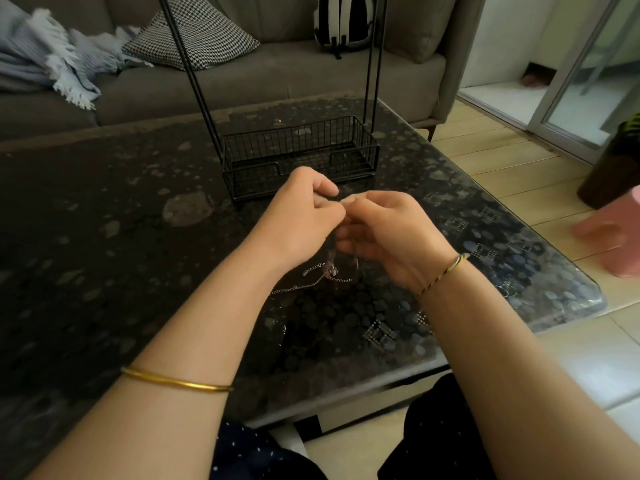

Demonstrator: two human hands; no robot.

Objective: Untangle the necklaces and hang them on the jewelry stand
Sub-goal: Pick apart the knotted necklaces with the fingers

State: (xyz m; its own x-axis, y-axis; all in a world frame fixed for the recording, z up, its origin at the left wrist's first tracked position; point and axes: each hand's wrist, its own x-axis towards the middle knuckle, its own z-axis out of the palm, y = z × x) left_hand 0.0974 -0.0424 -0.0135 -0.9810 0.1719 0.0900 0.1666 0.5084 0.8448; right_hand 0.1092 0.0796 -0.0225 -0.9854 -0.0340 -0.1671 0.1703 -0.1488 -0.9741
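Frankly, the knot is hard to make out: my left hand [304,216] and right hand [388,233] meet fingertip to fingertip above the table [104,220], both with fingers curled in, pinching the necklaces [325,275] between them. My own knuckles hide the exact spot where I grip. Thin strands drop from between my palms, blurred, and I cannot tell how many chains there are. Their loose ends lie on the tabletop just below my wrists, fine silvery links with a small clasp or charm.

Just beyond my hands stands the jewelry stand [298,157], apart from them. Its top is cut off by the upper edge of the view, so the hanging bar does not show; only the black wire basket base and slim black rods rising from it do.

Bare tabletop spreads wide to my left. To my right the table's rounded glass corner is near, with pale floor tiles and a blurred pink object [613,233] past it.

Under its glossy glass the table is dark, with a pebble pattern. A smooth gold bangle [173,381] rings my left forearm, a twisted cord bracelet [443,271] my right wrist. Behind sits a grey fabric sofa [277,77] with a houndstooth cushion [194,36] and a fringed blue blanket [52,60].
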